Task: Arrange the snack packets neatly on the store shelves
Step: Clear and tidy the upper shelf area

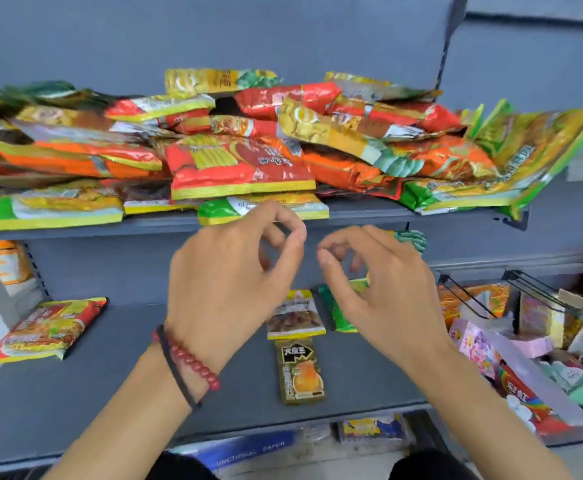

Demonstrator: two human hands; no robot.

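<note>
Snack packets (317, 133): a loose heap, overlapping at all angles, on the upper shelf (369, 213); several overhang its front edge. Nearest item: green-and-yellow packet (224, 211), flat at the front lip under a red packet (241, 168), long axis running left to right along the shelf edge. Left hand (227, 271): raised, empty, thumb and forefinger curled into a loose ring, fingertips just below that packet's edge; the nearer hand. Right hand (380, 289): empty, fingers loosely curled, lower and rightward, apart from the heap. Lower shelf (144, 341): few stray packets, among them a small dark packet (300, 374). Judged next: short reach up and forward, left hand leading.
</note>
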